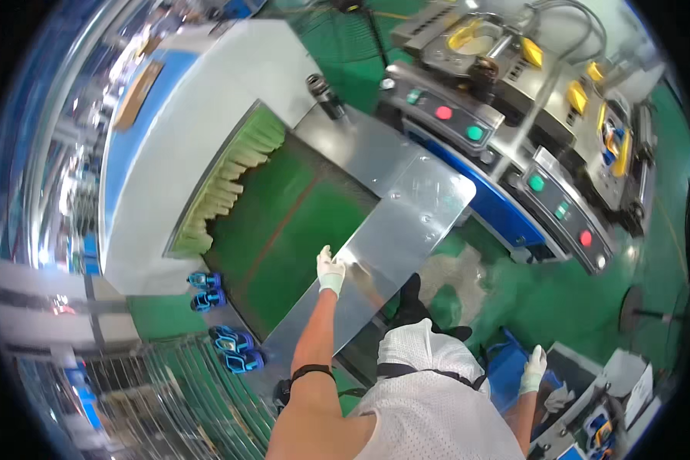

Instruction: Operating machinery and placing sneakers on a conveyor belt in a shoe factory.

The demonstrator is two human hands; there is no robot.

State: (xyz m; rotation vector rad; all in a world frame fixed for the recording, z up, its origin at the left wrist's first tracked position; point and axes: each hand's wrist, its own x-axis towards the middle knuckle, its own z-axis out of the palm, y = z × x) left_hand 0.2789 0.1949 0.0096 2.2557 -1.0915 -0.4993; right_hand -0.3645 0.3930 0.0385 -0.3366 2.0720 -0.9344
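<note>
My left hand (pixel 330 271), in a white glove, is at the inner edge of a shiny metal table (pixel 395 230). Its fingers reach out over the green conveyor belt (pixel 284 230), apart from one another, with nothing visible in them. Low on the right, my right hand (pixel 533 371), also gloved, hangs beside a blue stool or bin (pixel 507 366). Its fingers point upward in the picture, and I see no object in them. Crumpled grey cloth (pixel 560 397) lies close to that hand.
A pale green strip curtain (pixel 230 180) covers the mouth of a white machine (pixel 184 123). Blue and black sandals (pixel 236 349) stand at the left. A press (pixel 514 100) with red and green buttons is at the right. A dark bottle (pixel 326 96) stands on the table's far end.
</note>
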